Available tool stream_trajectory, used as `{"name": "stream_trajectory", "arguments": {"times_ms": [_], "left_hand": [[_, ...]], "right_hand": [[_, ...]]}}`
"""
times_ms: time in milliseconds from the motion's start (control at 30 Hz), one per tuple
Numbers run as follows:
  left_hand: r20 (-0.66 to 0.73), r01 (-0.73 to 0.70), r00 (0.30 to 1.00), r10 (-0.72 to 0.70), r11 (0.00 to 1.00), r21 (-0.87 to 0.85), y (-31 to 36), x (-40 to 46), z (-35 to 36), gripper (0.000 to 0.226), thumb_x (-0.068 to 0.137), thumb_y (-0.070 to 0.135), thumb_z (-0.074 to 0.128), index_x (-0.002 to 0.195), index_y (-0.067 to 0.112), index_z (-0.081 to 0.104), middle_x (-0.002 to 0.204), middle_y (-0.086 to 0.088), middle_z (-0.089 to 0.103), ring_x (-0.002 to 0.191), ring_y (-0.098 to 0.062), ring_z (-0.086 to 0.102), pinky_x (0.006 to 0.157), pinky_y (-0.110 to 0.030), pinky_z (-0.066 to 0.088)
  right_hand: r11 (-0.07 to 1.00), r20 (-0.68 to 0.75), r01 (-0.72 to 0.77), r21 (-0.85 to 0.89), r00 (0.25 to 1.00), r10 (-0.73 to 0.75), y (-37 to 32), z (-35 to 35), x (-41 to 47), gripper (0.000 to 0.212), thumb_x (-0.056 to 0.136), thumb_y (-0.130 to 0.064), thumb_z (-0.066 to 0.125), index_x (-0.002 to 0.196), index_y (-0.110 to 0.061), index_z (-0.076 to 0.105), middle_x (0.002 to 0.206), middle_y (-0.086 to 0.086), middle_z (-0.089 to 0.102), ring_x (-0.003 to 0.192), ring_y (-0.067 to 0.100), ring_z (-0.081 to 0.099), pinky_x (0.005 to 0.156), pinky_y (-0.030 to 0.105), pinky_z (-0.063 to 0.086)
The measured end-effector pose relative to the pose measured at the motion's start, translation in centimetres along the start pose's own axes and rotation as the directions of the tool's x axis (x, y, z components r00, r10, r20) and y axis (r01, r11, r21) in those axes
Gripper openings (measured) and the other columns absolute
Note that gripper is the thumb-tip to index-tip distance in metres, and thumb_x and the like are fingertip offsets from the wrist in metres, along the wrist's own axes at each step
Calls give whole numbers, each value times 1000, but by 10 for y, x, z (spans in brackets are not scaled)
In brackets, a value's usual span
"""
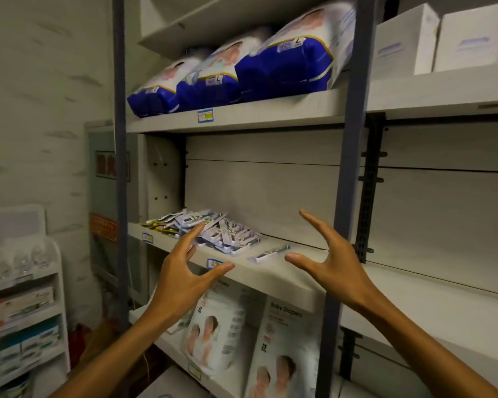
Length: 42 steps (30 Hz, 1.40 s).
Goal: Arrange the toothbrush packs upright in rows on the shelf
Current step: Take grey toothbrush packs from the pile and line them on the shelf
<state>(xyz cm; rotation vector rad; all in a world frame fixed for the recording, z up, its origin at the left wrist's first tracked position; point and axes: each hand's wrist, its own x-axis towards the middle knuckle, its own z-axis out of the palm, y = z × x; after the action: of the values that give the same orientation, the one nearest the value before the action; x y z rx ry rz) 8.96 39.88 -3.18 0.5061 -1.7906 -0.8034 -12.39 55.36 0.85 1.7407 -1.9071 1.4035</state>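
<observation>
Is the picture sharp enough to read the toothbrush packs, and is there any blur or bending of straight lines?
Head view: dim light and motion blur smear the pile of toothbrush packs, so their print is unreadable; the shelf posts lean from wide-angle distortion; both the left hand and the right hand stay fairly sharp.

Just one view here, head-mounted wide-angle, looking forward and slightly left at the middle shelf point(270, 278) from close range. Edges bow from the lens; the grey upright post point(348, 168) runs through the frame right of centre.
</observation>
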Motion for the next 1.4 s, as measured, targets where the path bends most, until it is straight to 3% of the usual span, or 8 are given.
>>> {"name": "stream_trajectory", "arguments": {"times_ms": [300, 433, 567, 667, 1067, 1167, 1300, 1400], "left_hand": [[-21, 16, 1000, -15, 999, 31, -47, 75, 25, 92, 57, 52, 76, 139, 40, 36, 143, 17, 37, 129, -8, 36, 101, -26, 37], [-73, 42, 997, -36, 996, 80, -74, 107, 21, 83, 61, 48, 77, 134, 45, 37, 137, 17, 41, 122, -5, 39, 99, -34, 46], [-192, 114, 978, -84, 982, 149, -106, 144, 14, 74, 73, 37, 76, 138, 29, 42, 144, 1, 44, 127, -20, 46, 92, -36, 49], [-229, 160, 967, -114, 968, 192, -136, 175, 9, 67, 78, 34, 73, 137, 20, 46, 141, -6, 49, 126, -27, 48, 97, -41, 46], [59, 90, 990, -132, 882, 462, -265, 286, 22, 49, 84, 31, 68, 127, 9, 56, 127, -11, 60, 118, -29, 53, 99, -40, 45], [124, 42, 983, -132, 833, 552, -282, 304, 27, 36, 86, 36, 64, 109, 8, 64, 112, -14, 66, 107, -31, 57, 88, -38, 48], [191, -21, 976, -105, 825, 564, -285, 311, 32, 34, 83, 35, 67, 64, 9, 58, 68, -12, 63, 69, -23, 59, 62, -33, 47], [213, -57, 973, -82, 817, 574, -284, 315, 36, 36, 82, 34, 68, 62, 5, 59, 63, -12, 60, 63, -23, 57, 55, -30, 42]], "right_hand": [[996, -10, -40, 85, 999, 41, 51, 45, 55, 87, 67, -59, 66, 143, -45, 27, 140, -31, 25, 129, -6, 25, 105, 27, 28], [994, -17, -53, 97, 998, 55, 66, 63, 76, 85, 68, -65, 63, 143, -44, 29, 140, -31, 27, 129, -6, 28, 105, 24, 28], [994, -18, -69, 82, 997, 71, 69, 78, 95, 87, 67, -59, 63, 145, -38, 30, 141, -28, 28, 128, -6, 27, 106, 25, 28], [995, -11, -79, 57, 997, 80, 71, 92, 108, 85, 68, -59, 61, 144, -40, 29, 140, -29, 27, 129, -5, 27, 105, 25, 28], [970, -98, -235, -58, 968, 229, 81, 148, 155, 82, 69, -58, 62, 143, -37, 34, 141, -25, 35, 129, -3, 33, 107, 23, 30], [958, -101, -278, -71, 957, 270, 85, 161, 160, 76, 70, -56, 64, 140, -37, 39, 140, -25, 40, 128, -4, 38, 109, 25, 33], [944, -101, -316, -89, 946, 307, 86, 173, 163, 72, 71, -54, 64, 138, -37, 42, 139, -22, 45, 127, -1, 42, 107, 26, 36], [932, -109, -350, -92, 934, 340, 87, 179, 164, 73, 70, -56, 63, 137, -36, 42, 138, -20, 46, 126, 2, 44, 107, 31, 38]]}}
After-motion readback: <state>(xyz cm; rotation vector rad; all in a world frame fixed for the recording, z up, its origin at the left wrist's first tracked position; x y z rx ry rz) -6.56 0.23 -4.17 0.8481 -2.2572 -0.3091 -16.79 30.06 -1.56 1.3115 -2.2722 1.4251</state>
